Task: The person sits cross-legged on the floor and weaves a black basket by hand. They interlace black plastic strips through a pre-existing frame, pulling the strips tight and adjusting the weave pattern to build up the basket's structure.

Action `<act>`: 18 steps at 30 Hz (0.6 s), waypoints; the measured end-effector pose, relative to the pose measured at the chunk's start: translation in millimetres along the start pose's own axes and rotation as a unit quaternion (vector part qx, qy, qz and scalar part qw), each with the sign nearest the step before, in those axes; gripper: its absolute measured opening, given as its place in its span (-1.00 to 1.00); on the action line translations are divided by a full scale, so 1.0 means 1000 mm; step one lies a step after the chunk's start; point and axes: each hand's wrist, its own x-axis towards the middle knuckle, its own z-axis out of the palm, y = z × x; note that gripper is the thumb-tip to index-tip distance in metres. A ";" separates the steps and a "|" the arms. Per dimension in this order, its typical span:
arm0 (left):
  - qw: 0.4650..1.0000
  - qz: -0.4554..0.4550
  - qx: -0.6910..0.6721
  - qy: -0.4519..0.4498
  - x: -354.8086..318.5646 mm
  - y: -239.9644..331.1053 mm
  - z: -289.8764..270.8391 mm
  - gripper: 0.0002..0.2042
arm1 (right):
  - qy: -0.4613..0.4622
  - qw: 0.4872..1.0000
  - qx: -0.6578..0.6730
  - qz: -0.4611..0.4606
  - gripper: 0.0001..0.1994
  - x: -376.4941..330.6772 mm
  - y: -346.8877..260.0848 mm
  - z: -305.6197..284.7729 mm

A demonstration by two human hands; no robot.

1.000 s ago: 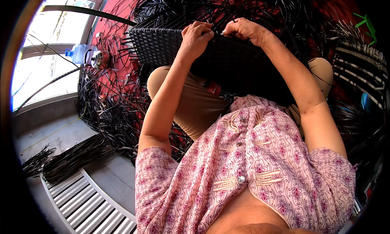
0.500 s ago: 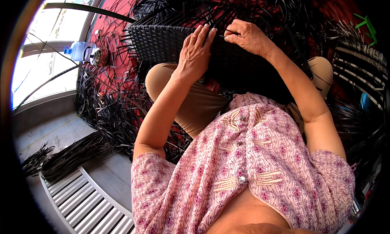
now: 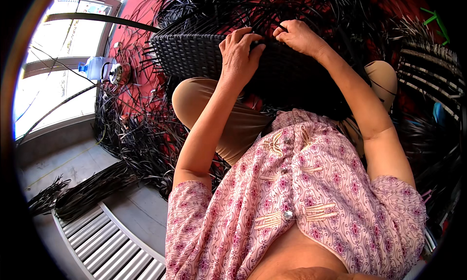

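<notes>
A black woven panel [image 3: 187, 54] of flat plastic strips stands across my lap, its loose strips fanning out past the top edge. My left hand [image 3: 238, 54] bends its fingers over that top edge, with the thumb to the right. Just to its right, my right hand [image 3: 299, 36] is closed in a pinch on a thin black strip [image 3: 282, 28] that shows at its fingertips. The lower right part of the panel is in deep shadow, so its weave cannot be made out there.
Tangled black strips [image 3: 131, 134] cover the red floor around me. At the left are a clear blue-tinted water bottle [image 3: 95, 67], a metal pot [image 3: 118, 74] and a slatted metal rack [image 3: 114, 246] bearing a strip bundle [image 3: 92, 190]. A green plastic object [image 3: 434, 21] lies far right.
My left hand's fingers have gone from stretched upward to bent over the panel's edge, with the thumb swung out. My right hand has shifted slightly up and right, still pinching.
</notes>
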 end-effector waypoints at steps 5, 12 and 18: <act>0.998 -0.050 -0.020 -0.034 0.017 -0.002 0.011 -0.79 | -0.006 0.994 0.100 -0.039 -0.82 0.002 0.001 0.006; 0.990 -0.073 -0.112 -0.034 0.028 -0.016 0.024 -0.80 | -0.057 0.942 0.325 0.054 -0.79 0.004 0.008 0.005; 0.989 -0.050 -0.138 -0.026 0.026 -0.020 0.026 -0.84 | -0.116 0.935 0.333 0.036 -0.78 -0.002 0.007 -0.010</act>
